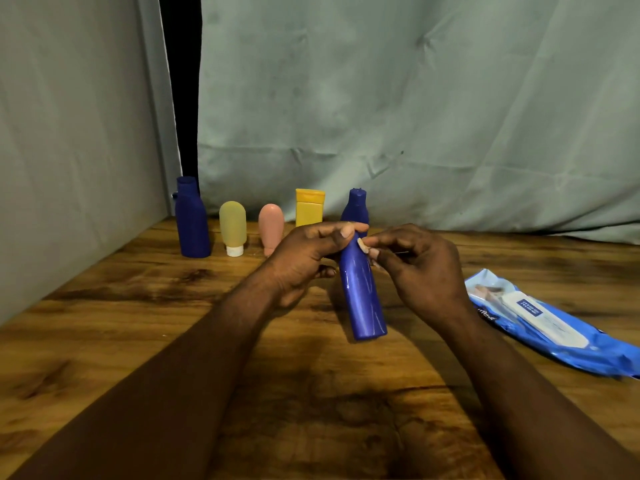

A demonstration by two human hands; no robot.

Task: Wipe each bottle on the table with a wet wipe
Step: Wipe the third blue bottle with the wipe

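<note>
While my left hand [304, 258] grips the upper part of the blue bottle [362, 296], tilted above the worktop [138, 323] at frame centre, my right hand [422, 271] has its fingers curled, tips pinched together against the bottle's shoulder; I cannot tell what they hold. The wipes pack [554, 323] lies at right.
</note>
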